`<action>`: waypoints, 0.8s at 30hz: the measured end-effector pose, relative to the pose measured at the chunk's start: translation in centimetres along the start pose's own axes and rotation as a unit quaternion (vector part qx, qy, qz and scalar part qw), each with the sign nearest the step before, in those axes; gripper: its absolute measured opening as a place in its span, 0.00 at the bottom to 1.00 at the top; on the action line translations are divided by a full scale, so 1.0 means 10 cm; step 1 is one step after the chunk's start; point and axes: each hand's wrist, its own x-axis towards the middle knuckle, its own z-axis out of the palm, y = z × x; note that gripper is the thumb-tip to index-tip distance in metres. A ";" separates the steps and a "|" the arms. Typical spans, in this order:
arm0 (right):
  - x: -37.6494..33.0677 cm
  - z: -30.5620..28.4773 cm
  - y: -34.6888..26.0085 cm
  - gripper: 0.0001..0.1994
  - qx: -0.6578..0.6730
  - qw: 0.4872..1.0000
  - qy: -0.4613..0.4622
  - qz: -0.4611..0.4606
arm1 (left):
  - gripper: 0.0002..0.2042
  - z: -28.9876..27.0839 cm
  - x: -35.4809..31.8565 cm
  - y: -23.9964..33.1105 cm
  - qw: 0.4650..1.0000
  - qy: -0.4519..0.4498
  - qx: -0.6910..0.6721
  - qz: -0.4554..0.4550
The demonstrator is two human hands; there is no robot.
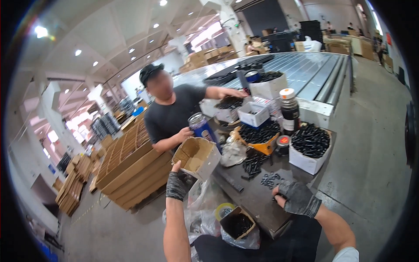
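The cardboard box [200,160] is up at two o'clock from the left hand [179,184], whose fingers hold its edge, while the right hand [298,197], farther off at the box's four o'clock, has curled fingers holding I cannot tell what, and the box looks tilted, open, white outside, brown inside.

Runs clear left of right hand [296,197], over tabletop [257,204].
Meets metal pieces [270,179] and a white box [305,162] beyond.
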 end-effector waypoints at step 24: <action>-0.11 0.45 -0.03 0.06 -0.014 1.000 0.011 0.018 | 0.23 -3.18 -1.85 -1.64 0.961 0.261 0.004 0.097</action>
